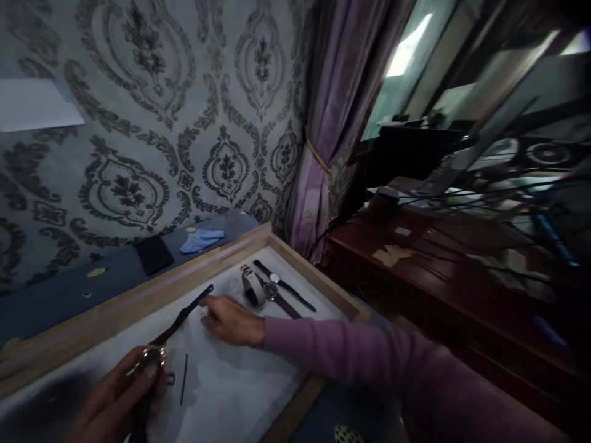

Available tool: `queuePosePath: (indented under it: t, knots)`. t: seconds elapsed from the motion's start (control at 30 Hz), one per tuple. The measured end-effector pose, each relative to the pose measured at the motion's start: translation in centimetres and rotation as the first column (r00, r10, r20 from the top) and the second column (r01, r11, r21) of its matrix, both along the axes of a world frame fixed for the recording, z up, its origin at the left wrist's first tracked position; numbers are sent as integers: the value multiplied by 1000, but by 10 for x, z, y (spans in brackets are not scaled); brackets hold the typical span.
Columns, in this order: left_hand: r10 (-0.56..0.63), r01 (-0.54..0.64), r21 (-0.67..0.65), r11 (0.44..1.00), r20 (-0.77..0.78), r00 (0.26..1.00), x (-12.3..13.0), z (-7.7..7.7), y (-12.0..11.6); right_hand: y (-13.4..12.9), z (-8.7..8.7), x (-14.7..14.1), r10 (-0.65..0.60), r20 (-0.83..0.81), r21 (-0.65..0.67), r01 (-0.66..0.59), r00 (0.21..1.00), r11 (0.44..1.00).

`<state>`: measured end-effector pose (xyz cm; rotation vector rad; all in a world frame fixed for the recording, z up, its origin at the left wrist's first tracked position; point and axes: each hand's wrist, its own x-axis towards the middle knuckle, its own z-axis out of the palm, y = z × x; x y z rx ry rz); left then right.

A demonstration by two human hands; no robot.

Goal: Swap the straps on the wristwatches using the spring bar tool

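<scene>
My left hand [122, 394] is closed round a wristwatch with a rose-gold case [154, 355], the thumb lying over its face. One half of the dark strap [176, 323] stretches up and right; the other half hangs below the hand. My right hand [233, 320], in a purple sleeve, is curled beside the strap's far part, fingertips close to its edge. Whatever those fingers pinch, if anything, is hidden. Beyond it lie a brown-strapped watch [271, 291], a watch with a pale looped band [253, 289] and a thin black-strapped watch [275, 278]. A thin dark rod [184, 378] rests near my left hand.
A wooden-rimmed tray [318, 274] with a white base surrounds the watches. Behind its rim are a black flat object [154, 255] and a blue cloth [202, 240]. At right stands a reddish-brown desk [355, 243] with cables and papers, beside a purple curtain [318, 166].
</scene>
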<state>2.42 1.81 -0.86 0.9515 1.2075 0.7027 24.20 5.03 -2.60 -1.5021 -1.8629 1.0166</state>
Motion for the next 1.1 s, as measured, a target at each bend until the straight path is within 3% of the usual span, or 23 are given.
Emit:
queuePosePath:
  t: [0.07, 0.27, 0.4, 0.47, 0.6, 1.1]
  knots:
    - [-48, 48, -25, 999, 4, 999, 3, 5, -7, -1, -1, 0, -43, -145, -58, 35, 989, 998]
    - [5, -4, -13, 1000, 70, 998, 10, 7, -15, -6, 13, -6, -108, -492, -225, -7, 864, 974]
    - [0, 12, -70, 997, 165, 986, 11, -5, -13, -11, 24, -12, -217, -766, -350, -109, 605, 930]
    - [-15, 36, -100, 994, 205, 979, 10, -10, -12, -12, 25, -16, -239, -811, -365, -141, 534, 920]
    - [-43, 75, -115, 991, 259, 965, 10, -16, -13, -14, 23, -19, -198, -842, -326, -181, 502, 928]
    - [-95, 136, -115, 984, 309, 946, 6, -19, -19, -18, 17, -17, -117, -839, -297, -267, 532, 917]
